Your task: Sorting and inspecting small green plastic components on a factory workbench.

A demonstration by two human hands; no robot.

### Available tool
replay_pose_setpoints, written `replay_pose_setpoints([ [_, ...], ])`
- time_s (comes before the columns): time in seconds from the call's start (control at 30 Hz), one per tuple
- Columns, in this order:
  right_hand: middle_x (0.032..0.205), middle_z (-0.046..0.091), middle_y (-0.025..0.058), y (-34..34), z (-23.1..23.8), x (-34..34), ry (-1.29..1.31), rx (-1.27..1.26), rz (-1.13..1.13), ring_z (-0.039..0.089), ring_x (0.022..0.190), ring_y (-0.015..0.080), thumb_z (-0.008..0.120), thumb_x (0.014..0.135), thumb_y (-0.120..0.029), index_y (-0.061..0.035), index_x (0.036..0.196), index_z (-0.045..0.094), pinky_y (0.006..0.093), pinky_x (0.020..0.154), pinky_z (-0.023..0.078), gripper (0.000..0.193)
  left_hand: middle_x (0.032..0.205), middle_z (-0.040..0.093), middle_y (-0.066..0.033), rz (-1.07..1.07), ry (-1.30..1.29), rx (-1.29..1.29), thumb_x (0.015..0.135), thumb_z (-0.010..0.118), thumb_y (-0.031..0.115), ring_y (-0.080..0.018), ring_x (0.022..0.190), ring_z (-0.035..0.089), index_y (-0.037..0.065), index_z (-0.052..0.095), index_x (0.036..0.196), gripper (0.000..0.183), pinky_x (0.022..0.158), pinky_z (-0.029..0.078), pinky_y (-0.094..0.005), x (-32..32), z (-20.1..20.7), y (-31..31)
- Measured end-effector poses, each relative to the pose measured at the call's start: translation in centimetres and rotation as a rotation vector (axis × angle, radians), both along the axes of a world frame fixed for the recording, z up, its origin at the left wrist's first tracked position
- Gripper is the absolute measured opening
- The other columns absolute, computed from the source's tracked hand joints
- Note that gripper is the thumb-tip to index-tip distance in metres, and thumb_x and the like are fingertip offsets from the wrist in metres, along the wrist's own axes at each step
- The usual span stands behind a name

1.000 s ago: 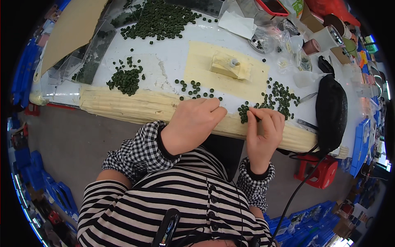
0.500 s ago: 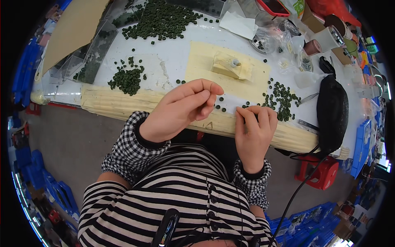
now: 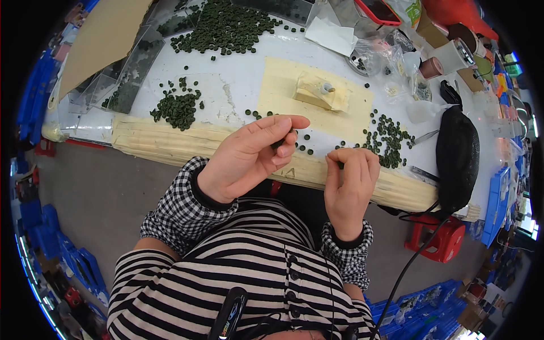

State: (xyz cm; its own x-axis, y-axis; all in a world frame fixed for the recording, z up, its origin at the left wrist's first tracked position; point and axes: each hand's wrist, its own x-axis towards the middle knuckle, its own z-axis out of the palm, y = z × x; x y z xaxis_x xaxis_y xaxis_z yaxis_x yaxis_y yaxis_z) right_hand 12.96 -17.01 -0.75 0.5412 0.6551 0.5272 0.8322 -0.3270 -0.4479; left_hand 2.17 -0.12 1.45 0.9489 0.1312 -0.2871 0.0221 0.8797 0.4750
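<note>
My left hand (image 3: 246,156) is raised over the table's front edge, fingers curled, with a small dark green disc (image 3: 277,143) showing between thumb and fingers. To its right, my right hand (image 3: 352,181) is closed in a pinch at the same edge; a dark green bit shows between its thumb and forefinger, partly covered. A few loose green discs (image 3: 306,137) lie just beyond and between the hands. Past them, a wrapped yellowish block (image 3: 321,92) with a small upright peg rests on a pale yellow sheet (image 3: 277,73).
Green discs form a big pile (image 3: 224,25) at the back, a smaller heap (image 3: 177,109) at left and a scatter (image 3: 388,139) at right. Tweezers (image 3: 426,136) and a black padded thing (image 3: 456,156) lie farther right. Clear trays (image 3: 133,73) stand at left; a red stool (image 3: 436,238) is below.
My left hand has turned and its fingers have shifted, so a dark disc now shows in it. The right hand stays at the edge, its thumb and forefinger drawn closer.
</note>
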Motion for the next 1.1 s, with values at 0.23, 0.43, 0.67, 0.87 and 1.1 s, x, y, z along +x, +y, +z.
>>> replay_pose_setpoints([
  [0.23, 0.078, 0.063, 0.0068, 0.0, 1.4, -0.4, 0.109, 0.257, 0.031, 0.055, 0.076, 0.0241, 0.073, 0.073, 0.005, -0.0027, 0.093, 0.071, 0.0316, 0.068, 0.045, 0.022, 0.091, 0.056, -0.0021, -0.033, 0.099, -0.004, 0.100, 0.048, 0.016, -0.0064, 0.074, 0.046, -0.001, 0.054, 0.117, 0.024, 0.063, 0.040, -0.0182, 0.2, 0.2, -1.2],
  [0.43, 0.081, 0.067, 0.0074, -0.3, 1.9, -0.6, 0.296, 0.360, 0.108, 0.058, 0.076, 0.0217, 0.073, 0.073, 0.006, -0.0022, 0.093, 0.072, 0.0292, 0.068, 0.047, 0.021, 0.092, 0.058, -0.0016, -0.079, 0.061, 0.002, 0.100, 0.050, 0.020, -0.0060, 0.071, 0.045, 0.001, 0.056, 0.112, 0.023, 0.061, 0.040, -0.0177, 0.3, -0.4, -1.7],
  [0.67, 0.084, 0.068, 0.0081, -0.1, 1.7, -1.4, 0.552, 0.431, 0.117, 0.061, 0.080, 0.0208, 0.072, 0.074, 0.007, -0.0014, 0.088, 0.070, 0.0289, 0.072, 0.048, 0.016, 0.078, 0.051, 0.0022, -0.104, 0.081, 0.088, 0.100, 0.051, 0.022, -0.0046, 0.064, 0.038, 0.001, 0.059, 0.108, 0.024, 0.058, 0.035, -0.0182, 0.1, -0.5, -2.0],
  [0.87, 0.082, 0.065, 0.0073, 0.8, 1.3, -1.7, 0.462, 0.426, 0.080, 0.059, 0.076, 0.0212, 0.075, 0.071, 0.005, -0.0025, 0.085, 0.068, 0.0295, 0.068, 0.045, 0.017, 0.066, 0.042, 0.0059, -0.074, 0.099, 0.247, 0.100, 0.052, 0.022, -0.0040, 0.059, 0.032, 0.000, 0.062, 0.104, 0.024, 0.055, 0.030, -0.0192, 0.1, 0.0, -2.5],
  [1.1, 0.081, 0.062, 0.0068, 1.4, 1.1, -2.0, 0.227, 0.388, 0.036, 0.057, 0.075, 0.0226, 0.075, 0.068, 0.006, -0.0029, 0.084, 0.068, 0.0307, 0.066, 0.045, 0.020, 0.068, 0.049, 0.0066, 0.043, 0.183, 0.413, 0.097, 0.057, 0.019, -0.0021, 0.058, 0.032, 0.000, 0.066, 0.100, 0.021, 0.053, 0.029, -0.0182, 0.0, 0.4, -3.2],
])
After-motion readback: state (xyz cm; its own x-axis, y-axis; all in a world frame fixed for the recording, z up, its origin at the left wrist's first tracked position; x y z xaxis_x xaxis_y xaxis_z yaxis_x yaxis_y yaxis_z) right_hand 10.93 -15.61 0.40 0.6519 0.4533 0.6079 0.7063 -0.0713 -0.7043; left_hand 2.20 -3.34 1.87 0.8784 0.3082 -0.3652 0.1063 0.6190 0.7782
